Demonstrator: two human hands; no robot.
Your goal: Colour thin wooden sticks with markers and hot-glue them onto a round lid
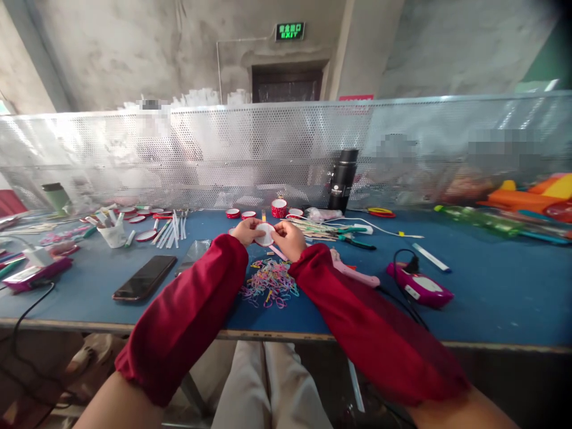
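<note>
Between the fingertips of both hands is a small round white disc with a red rim (pixel 265 235), lifted above the table. My left hand (pixel 245 232) pinches its left edge, and my right hand (pixel 292 240) has its fingers closed at the right edge. Just below them lies a loose heap of small coloured bands (pixel 271 281). A pink glue gun (pixel 355 273) rests by my right forearm. Behind the hands stand a taller red patterned round tin (pixel 279 208) and several low red-rimmed round pieces (pixel 248 215).
Left are a black phone (pixel 145 277), a white cup of pens (pixel 111 233) and white sticks (pixel 172 230). Right are pliers (pixel 357 239), a purple power strip (pixel 420 287) with a cable, and a marker (pixel 431 257). A black flask (pixel 343 182) stands by the perforated metal screen (pixel 250 137).
</note>
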